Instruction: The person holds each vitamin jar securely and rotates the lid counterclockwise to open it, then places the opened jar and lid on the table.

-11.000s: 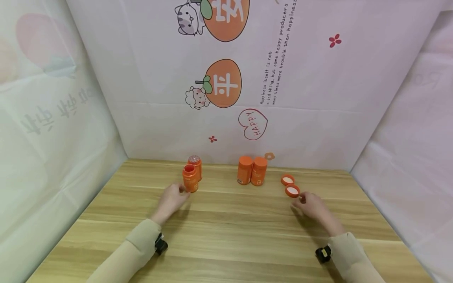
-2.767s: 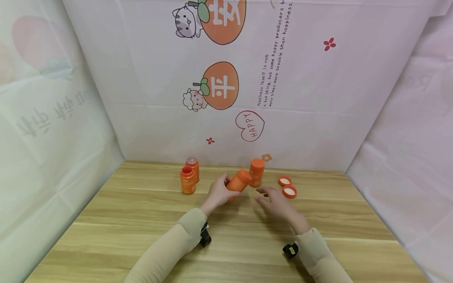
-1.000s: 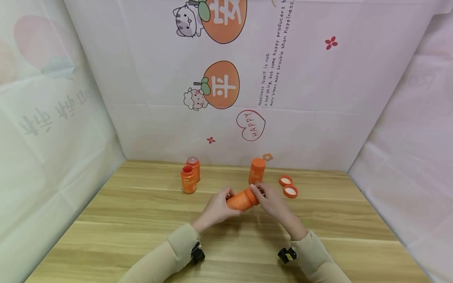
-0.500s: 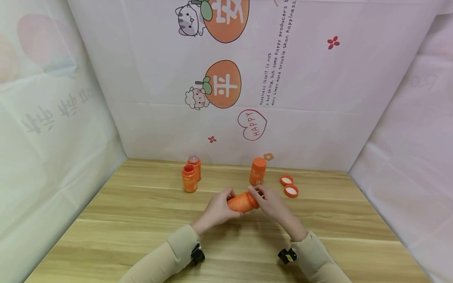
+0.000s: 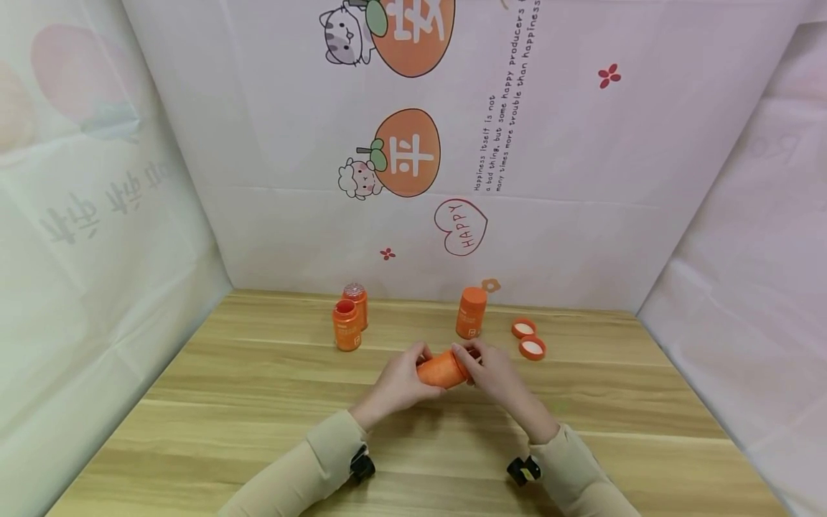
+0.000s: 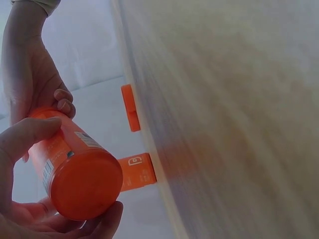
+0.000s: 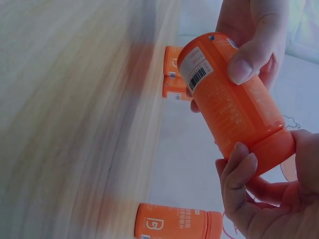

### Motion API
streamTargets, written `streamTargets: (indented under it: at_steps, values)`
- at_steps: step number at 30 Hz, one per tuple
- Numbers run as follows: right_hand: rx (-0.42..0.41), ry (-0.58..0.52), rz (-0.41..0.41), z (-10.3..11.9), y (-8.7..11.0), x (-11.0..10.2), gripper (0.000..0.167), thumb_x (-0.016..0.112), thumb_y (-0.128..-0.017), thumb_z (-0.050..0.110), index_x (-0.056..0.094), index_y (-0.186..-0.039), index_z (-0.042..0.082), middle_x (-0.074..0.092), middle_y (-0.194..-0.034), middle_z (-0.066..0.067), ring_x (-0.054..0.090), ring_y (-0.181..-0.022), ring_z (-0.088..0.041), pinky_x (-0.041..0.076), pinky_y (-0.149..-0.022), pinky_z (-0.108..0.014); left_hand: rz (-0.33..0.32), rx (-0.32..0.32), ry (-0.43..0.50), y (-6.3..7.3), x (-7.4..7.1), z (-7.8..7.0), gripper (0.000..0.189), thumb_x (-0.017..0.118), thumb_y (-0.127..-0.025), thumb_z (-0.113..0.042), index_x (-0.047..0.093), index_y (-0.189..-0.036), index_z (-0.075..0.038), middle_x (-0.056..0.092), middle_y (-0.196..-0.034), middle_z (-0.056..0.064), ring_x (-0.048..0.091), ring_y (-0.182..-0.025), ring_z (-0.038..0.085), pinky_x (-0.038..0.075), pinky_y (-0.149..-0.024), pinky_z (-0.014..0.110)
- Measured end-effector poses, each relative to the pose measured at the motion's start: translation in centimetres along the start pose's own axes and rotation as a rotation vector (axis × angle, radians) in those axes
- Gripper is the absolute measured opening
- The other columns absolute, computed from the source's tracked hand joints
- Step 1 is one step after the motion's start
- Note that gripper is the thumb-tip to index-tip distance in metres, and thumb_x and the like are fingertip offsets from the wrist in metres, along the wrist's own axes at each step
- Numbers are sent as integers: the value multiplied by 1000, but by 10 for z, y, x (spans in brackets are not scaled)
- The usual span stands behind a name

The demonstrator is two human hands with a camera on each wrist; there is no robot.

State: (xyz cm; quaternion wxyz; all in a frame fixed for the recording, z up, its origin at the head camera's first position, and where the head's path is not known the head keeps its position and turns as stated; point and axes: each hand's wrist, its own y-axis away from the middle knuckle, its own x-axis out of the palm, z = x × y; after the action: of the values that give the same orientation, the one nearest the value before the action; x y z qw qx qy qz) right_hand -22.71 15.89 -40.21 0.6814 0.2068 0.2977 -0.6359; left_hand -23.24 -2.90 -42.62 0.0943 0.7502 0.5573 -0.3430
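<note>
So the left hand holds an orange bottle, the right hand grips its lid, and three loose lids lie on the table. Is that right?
Not quite: the head view shows two loose lids on the table, not three. The left hand does hold the orange bottle, and the right hand grips its lid.

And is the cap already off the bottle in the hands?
No, the right wrist view shows the orange cap on the end of the held bottle, with the right hand gripping that cap.
</note>
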Motion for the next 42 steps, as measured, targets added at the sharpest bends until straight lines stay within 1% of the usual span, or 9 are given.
streamTargets:
  at_steps: [5, 10, 16, 19, 23, 27, 32, 37, 42]
  values:
    - [2, -20, -6, -3, -1, 2, 43, 52, -94, 47, 63, -107, 7, 60, -76, -4, 53, -57, -13, 46, -53, -26, 15, -2, -7, 0, 1, 0, 45, 85, -66, -25, 54, -98, -15, 66, -96, 2, 57, -79, 12, 48, -69, 27]
    - [11, -39, -7, -5, -2, 2, 39, 52, -95, 44, 63, -103, 8, 58, -69, -4, 53, -56, -16, 45, -52, -27, 33, -1, -18, 1, 2, 0, 48, 86, -66, -23, 56, -103, -12, 66, -99, 4, 58, -83, 13, 48, -71, 29]
    - [28, -17, -12, -5, -1, 3, 51, 47, -93, 55, 63, -100, 7, 56, -64, -3, 51, -52, -15, 44, -50, -27, 56, -13, -37, -1, 2, -1, 54, 87, -64, -22, 62, -110, -9, 66, -100, 4, 57, -82, 13, 47, -71, 29]
    - [28, -21, -12, -5, -1, 3, 52, 46, -93, 55, 63, -100, 7, 56, -65, -4, 51, -51, -15, 44, -49, -27, 61, -11, -31, 0, 2, -2, 54, 87, -64, -22, 63, -111, -8, 66, -100, 4, 57, -81, 12, 47, -70, 28]
    - [20, -32, -19, -4, 0, 3, 49, 46, -94, 52, 63, -98, 6, 55, -64, -4, 52, -51, -16, 44, -49, -27, 59, 4, -25, 0, 2, -5, 51, 87, -66, -22, 65, -109, -8, 67, -97, 3, 56, -78, 11, 46, -68, 26]
    - [15, -26, -25, -5, -1, 4, 44, 46, -96, 48, 63, -96, 7, 54, -62, -4, 51, -50, -16, 43, -48, -28, 55, 2, -23, -1, 3, -5, 49, 86, -66, -22, 66, -109, -9, 67, -95, 2, 55, -77, 10, 45, -67, 26]
    - [5, 2, -28, -5, -1, 5, 42, 47, -97, 46, 63, -94, 8, 53, -60, -3, 51, -49, -16, 43, -47, -27, 58, -15, -18, -1, 4, -3, 52, 86, -65, -22, 67, -112, -9, 68, -97, 2, 56, -77, 10, 45, -68, 26]
    - [-30, 43, -29, -5, 0, 6, 39, 47, -98, 43, 63, -91, 7, 53, -60, -2, 51, -48, -14, 43, -47, -26, 60, -7, -22, -2, 2, -2, 53, 87, -64, -20, 68, -112, -9, 68, -98, 2, 56, -79, 11, 45, -69, 28]
    - [-41, 62, -36, -6, -1, 8, 41, 47, -97, 44, 63, -92, 7, 54, -61, -2, 50, -49, -12, 42, -48, -26, 67, -12, -30, -2, 1, -1, 52, 87, -64, -19, 69, -111, -9, 69, -98, 2, 56, -80, 11, 45, -71, 29]
